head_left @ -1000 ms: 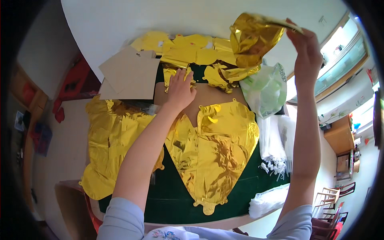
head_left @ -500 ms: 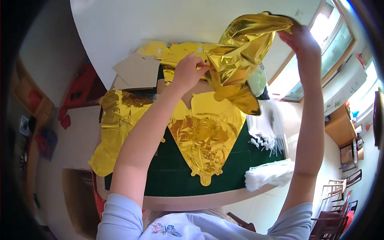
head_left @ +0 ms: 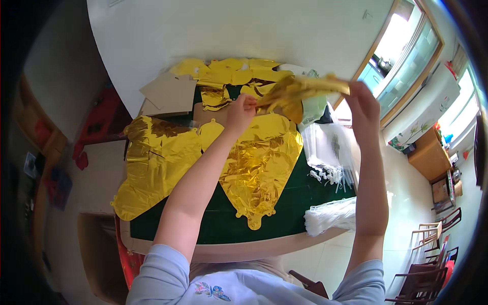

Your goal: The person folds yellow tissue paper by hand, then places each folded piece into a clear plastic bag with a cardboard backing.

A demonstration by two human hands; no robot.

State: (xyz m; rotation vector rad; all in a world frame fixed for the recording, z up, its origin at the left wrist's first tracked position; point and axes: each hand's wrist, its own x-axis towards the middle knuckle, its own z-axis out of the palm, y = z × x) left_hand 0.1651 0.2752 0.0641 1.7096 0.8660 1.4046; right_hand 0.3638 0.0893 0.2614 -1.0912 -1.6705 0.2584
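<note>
This looks like a room in a home turned into a small craft or packing workspace. A low table [head_left: 264, 249] with a dark green top stands against a plain white wall [head_left: 244, 30] and is strewn with flat gold foil balloons [head_left: 259, 162], cardboard sheets [head_left: 170, 91] and clear plastic bags [head_left: 330, 216] of white sticks. The floor [head_left: 406, 203] is pale tile. To the right a glazed sliding door [head_left: 406, 56] lets in daylight, and wooden chairs [head_left: 432, 234] and a wooden cabinet [head_left: 429, 155] stand farther off. Household clutter, red items among it, lies on the floor at the left.
</note>
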